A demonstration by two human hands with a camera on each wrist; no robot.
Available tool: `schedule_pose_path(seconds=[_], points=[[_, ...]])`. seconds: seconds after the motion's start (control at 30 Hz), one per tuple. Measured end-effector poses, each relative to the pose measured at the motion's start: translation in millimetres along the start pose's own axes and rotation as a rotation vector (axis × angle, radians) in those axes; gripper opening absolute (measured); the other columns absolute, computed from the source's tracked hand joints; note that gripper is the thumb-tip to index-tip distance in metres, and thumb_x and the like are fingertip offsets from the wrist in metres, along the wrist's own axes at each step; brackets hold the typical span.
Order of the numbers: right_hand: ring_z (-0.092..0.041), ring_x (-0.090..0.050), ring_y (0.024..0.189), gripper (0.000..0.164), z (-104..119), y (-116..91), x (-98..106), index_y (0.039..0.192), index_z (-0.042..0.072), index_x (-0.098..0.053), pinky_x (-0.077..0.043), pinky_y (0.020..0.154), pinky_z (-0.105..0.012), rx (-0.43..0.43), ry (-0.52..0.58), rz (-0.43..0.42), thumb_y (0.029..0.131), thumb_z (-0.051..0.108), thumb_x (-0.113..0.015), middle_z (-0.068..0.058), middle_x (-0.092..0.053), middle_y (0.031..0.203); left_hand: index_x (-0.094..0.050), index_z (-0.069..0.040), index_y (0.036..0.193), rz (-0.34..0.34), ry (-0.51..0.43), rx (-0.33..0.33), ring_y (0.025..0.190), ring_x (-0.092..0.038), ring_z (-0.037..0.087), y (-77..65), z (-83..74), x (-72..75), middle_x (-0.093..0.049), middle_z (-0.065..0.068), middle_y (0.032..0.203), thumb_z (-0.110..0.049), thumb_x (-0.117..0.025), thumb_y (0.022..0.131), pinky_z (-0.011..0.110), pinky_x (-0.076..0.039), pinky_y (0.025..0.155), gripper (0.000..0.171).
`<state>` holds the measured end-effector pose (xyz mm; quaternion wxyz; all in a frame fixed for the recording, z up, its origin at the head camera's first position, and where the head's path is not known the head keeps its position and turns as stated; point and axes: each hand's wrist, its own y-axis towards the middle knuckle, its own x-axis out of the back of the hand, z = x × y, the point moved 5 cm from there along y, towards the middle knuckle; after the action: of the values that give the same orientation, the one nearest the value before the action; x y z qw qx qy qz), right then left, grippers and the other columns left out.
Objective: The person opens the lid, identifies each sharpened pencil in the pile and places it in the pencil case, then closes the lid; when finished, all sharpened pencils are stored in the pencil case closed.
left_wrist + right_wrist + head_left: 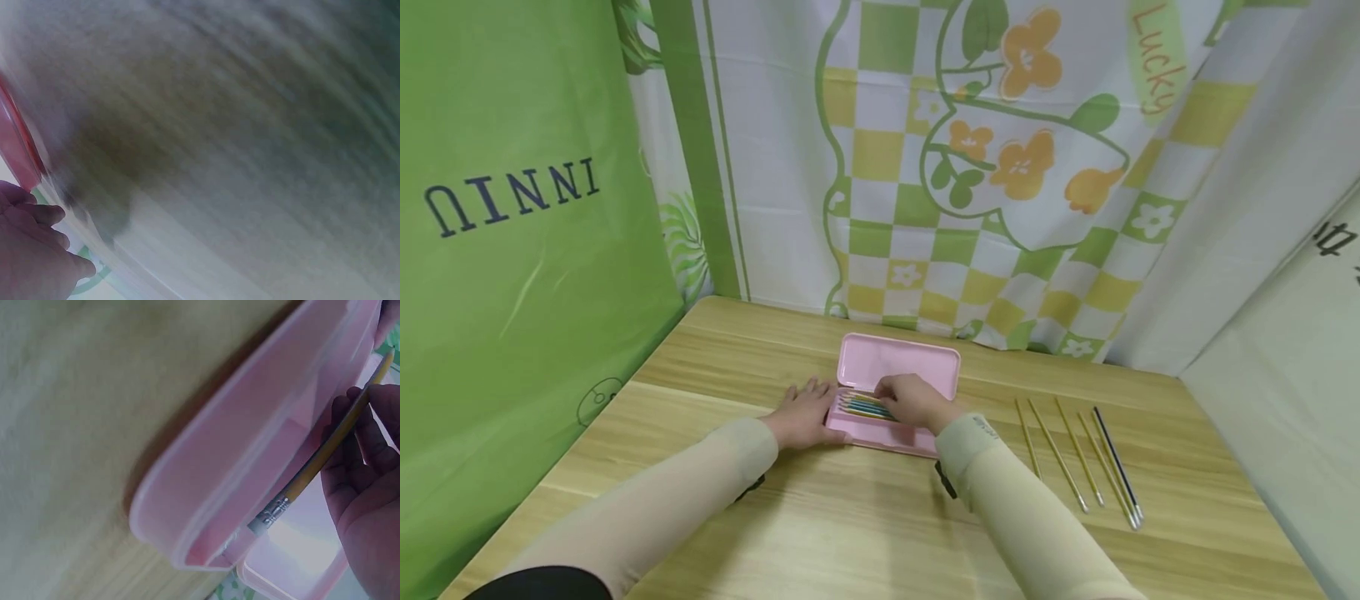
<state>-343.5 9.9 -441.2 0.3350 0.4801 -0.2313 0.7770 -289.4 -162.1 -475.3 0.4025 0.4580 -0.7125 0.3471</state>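
Observation:
A pink pencil case (876,432) lies on the table with its lid (895,357) raised at the back. Several pencils (859,407), some yellow and some teal, lie side by side in its left part. At the case's left end rests my left hand (805,417), fingers extended toward the back and thumb along the front corner. My right hand (916,402) is over the case. Between its thumb and fingers it pinches a yellow pencil (322,455), whose eraser end hangs over the case's inside in the right wrist view.
To the right, several yellow pencils (1060,450) and a dark blue pencil (1116,458) lie spread on the wooden table (850,533). A patterned curtain (880,192) hangs behind the table, and a green cloth (520,283) stands along the left side.

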Motion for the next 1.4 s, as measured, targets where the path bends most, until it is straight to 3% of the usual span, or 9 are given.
schedule_pose_path(seconds=[0.27, 0.43, 0.6, 0.7, 0.83, 1.0, 1.13, 1.23, 1.4], points=[[-0.025, -0.068, 0.096, 0.008, -2.2, -4.5, 3.8, 0.102, 0.005, -0.073, -0.054, 0.094, -0.043, -0.031, 0.002, -0.048, 0.099, 0.007, -0.066, -0.006, -0.072, 0.096, -0.027, 0.005, 0.16, -0.008, -0.001, 0.001, 0.153, -0.011, 0.049, 5.1, 6.9, -5.4, -0.024, 0.03, 0.164, -0.054, -0.074, 0.091, 0.066, -0.004, 0.12, 0.102], [-0.023, -0.064, 0.084, 0.014, -17.2, -13.8, 24.4, 0.104, 0.0, -0.072, -0.055, 0.085, -0.043, -0.108, 0.059, -0.176, 0.096, 0.005, -0.062, -0.009, -0.07, 0.092, -0.033, 0.003, 0.159, -0.026, 0.039, -0.026, 0.152, -0.019, 0.048, 21.7, 24.3, -11.0, -0.03, 0.028, 0.162, -0.063, -0.072, 0.088, 0.066, -0.009, 0.12, 0.105], [-0.037, -0.062, 0.093, 0.025, -46.0, -29.8, 55.9, 0.111, -0.011, -0.064, -0.053, 0.089, -0.051, -0.278, 0.18, -0.455, 0.098, 0.007, -0.051, -0.024, -0.064, 0.103, -0.049, 0.007, 0.147, -0.167, -0.089, -0.026, 0.14, -0.044, 0.046, 31.8, 23.8, 15.5, -0.05, 0.028, 0.149, -0.043, -0.067, 0.098, 0.061, -0.031, 0.116, 0.072], [-0.047, -0.058, 0.113, 0.036, -67.3, -39.9, 62.5, 0.123, -0.014, -0.055, -0.047, 0.1, -0.056, -0.411, 0.257, -0.514, 0.102, 0.013, -0.044, -0.035, -0.058, 0.12, -0.042, 0.013, 0.149, -0.228, -0.231, 0.051, 0.139, -0.044, 0.049, 30.7, 16.8, 34.8, -0.048, 0.033, 0.149, -0.03, -0.059, 0.102, 0.058, -0.033, 0.116, 0.065], [-0.049, -0.055, 0.123, 0.044, -86.8, -45.1, 56.1, 0.136, -0.017, -0.045, -0.047, 0.103, -0.055, -0.482, 0.498, -0.399, 0.109, 0.016, -0.036, -0.038, -0.054, 0.133, -0.02, 0.012, 0.158, -0.18, -0.447, 0.151, 0.145, -0.037, 0.047, 35.4, 4.6, 44.7, -0.035, 0.033, 0.158, -0.033, -0.05, 0.108, 0.055, -0.029, 0.119, 0.074], [-0.042, -0.062, 0.109, 0.039, -88.8, -48.7, 59.4, 0.131, -0.016, -0.049, -0.052, 0.098, -0.052, -0.456, 0.699, -0.33, 0.112, 0.014, -0.033, -0.03, -0.059, 0.115, -0.019, 0.01, 0.159, -0.197, -0.596, 0.129, 0.144, -0.039, 0.046, 42.4, -15.7, 60.6, -0.036, 0.033, 0.157, -0.03, -0.05, 0.107, 0.053, -0.033, 0.118, 0.073], [-0.029, -0.065, 0.096, 0.031, -85.5, -54.5, 69.2, 0.123, -0.014, -0.055, -0.054, 0.098, -0.05, -0.389, 0.671, -0.285, 0.111, 0.011, -0.043, -0.02, -0.061, 0.103, -0.03, 0.012, 0.155, -0.229, -0.558, 0.081, 0.14, -0.044, 0.045, 40.8, -21.7, 67.6, -0.04, 0.031, 0.155, -0.023, -0.05, 0.106, 0.05, -0.037, 0.116, 0.064], [-0.025, -0.064, 0.099, 0.028, -84.5, -63.4, 71.6, 0.123, -0.014, -0.055, -0.051, 0.102, -0.051, -0.297, 0.698, -0.159, 0.11, 0.009, -0.047, -0.018, -0.062, 0.107, -0.044, 0.012, 0.149, -0.263, -0.497, 0.025, 0.135, -0.051, 0.043, 34.3, -19.7, 65.9, -0.049, 0.03, 0.149, -0.021, -0.049, 0.108, 0.05, -0.042, 0.112, 0.052], [-0.031, -0.062, 0.112, 0.028, -78.0, -82.1, 68.8, 0.122, -0.009, -0.06, -0.049, 0.104, -0.051, -0.18, 0.634, 0.084, 0.103, 0.011, -0.062, -0.016, -0.063, 0.116, -0.07, 0.005, 0.119, -0.324, -0.247, -0.167, 0.108, -0.067, 0.033, 13.8, -21.6, 56.9, -0.071, 0.019, 0.117, -0.017, -0.056, 0.107, 0.047, -0.055, 0.096, 0.029]])
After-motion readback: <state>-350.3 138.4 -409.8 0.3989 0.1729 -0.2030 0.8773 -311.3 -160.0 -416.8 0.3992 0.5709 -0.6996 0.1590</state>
